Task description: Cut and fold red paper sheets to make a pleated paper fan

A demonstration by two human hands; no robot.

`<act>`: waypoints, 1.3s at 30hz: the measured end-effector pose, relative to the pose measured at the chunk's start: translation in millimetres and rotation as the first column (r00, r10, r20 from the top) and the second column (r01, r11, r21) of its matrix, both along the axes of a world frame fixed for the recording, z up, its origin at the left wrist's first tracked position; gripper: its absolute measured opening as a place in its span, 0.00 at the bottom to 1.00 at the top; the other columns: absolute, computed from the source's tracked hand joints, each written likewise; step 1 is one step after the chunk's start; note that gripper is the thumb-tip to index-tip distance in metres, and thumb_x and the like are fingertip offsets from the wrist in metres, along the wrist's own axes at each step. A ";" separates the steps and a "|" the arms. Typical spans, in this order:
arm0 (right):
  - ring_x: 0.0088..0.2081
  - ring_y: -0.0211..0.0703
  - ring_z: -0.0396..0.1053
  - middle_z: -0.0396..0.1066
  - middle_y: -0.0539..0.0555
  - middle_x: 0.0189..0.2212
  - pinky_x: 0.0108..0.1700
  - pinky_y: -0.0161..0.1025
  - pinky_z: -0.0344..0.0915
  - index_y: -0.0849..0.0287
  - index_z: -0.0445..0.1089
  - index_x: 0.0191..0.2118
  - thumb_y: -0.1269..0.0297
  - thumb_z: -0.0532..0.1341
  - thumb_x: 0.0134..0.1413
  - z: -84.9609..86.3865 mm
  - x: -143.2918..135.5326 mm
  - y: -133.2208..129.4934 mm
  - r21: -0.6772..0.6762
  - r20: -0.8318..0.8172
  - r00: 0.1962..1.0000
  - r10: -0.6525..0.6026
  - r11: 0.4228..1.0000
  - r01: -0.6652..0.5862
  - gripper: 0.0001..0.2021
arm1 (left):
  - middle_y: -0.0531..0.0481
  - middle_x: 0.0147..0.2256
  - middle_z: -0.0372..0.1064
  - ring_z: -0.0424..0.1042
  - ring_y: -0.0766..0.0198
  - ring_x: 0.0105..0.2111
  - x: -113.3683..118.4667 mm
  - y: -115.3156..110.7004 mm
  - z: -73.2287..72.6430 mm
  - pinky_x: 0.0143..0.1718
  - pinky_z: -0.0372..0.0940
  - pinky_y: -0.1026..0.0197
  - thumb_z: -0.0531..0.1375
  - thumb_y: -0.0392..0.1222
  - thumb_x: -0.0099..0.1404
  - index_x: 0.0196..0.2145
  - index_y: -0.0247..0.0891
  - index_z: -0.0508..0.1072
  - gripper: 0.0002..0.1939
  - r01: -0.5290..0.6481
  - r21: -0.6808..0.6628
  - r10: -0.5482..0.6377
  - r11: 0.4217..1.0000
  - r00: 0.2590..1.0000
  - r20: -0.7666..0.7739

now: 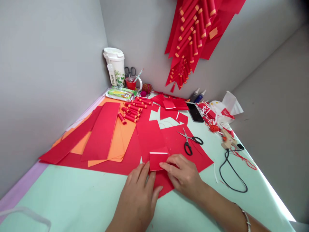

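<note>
On the large red paper sheets (150, 135), press evenly the small square red paper with white strip (158, 162), your left hand (140, 190) flat, thumb apart, at its edge, your right hand (183, 174) at its corner, whether pinching I cannot tell.

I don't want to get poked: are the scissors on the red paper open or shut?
Open. The scissors lie with blade tips spread and handle loops apart.

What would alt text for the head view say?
A left hand and right hand meet at a small red square with a white strip along its far edge. Open scissors lie on red paper to the right; red rolls lie beyond, left.
</note>
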State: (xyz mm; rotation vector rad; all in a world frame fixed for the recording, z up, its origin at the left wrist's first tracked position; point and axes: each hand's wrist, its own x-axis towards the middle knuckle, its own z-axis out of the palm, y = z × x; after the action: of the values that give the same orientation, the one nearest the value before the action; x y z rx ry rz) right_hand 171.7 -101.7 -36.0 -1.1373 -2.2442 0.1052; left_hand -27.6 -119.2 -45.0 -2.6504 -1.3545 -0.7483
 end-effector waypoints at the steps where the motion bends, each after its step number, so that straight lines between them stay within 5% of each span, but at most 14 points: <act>1: 0.39 0.46 0.70 0.74 0.58 0.38 0.40 0.41 0.71 0.57 0.73 0.49 0.77 0.56 0.59 -0.7 0.0 0.3 -0.007 0.011 1.000 0.011 1.000 -0.011 0.16 | 0.31 0.45 0.74 0.73 0.42 0.44 -0.1 -0.7 0.6 0.40 0.71 0.43 0.59 0.38 0.62 0.40 0.32 0.78 0.11 -0.016 -0.017 0.016 1.000 1.000 0.003; 23: 0.49 0.47 0.72 0.76 0.60 0.47 0.49 0.43 0.74 0.62 0.72 0.51 0.80 0.54 0.61 0.7 6.6 19.9 -0.049 0.121 0.966 0.227 0.974 -0.223 0.17 | 0.36 0.45 0.74 0.71 0.46 0.45 -7.8 -10.1 -2.3 0.48 0.68 0.38 0.59 0.32 0.63 0.43 0.35 0.76 0.11 -0.051 -0.020 0.054 0.998 0.982 0.179; 39: 0.56 0.49 0.68 0.72 0.60 0.53 0.56 0.48 0.69 0.62 0.69 0.56 0.81 0.52 0.59 -7.1 9.7 19.5 -0.081 0.183 0.950 0.251 0.967 -0.240 0.21 | 0.39 0.42 0.73 0.70 0.52 0.46 -8.9 -10.8 -3.7 0.53 0.66 0.42 0.59 0.29 0.63 0.41 0.32 0.72 0.08 -0.053 -0.008 0.054 0.999 0.975 0.217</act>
State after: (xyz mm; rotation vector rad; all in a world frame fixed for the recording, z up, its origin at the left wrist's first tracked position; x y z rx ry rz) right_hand 181.5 -82.3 -43.1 -0.9253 -2.5650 0.1688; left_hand -36.5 -130.0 -48.8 -2.5839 -1.4689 -1.0574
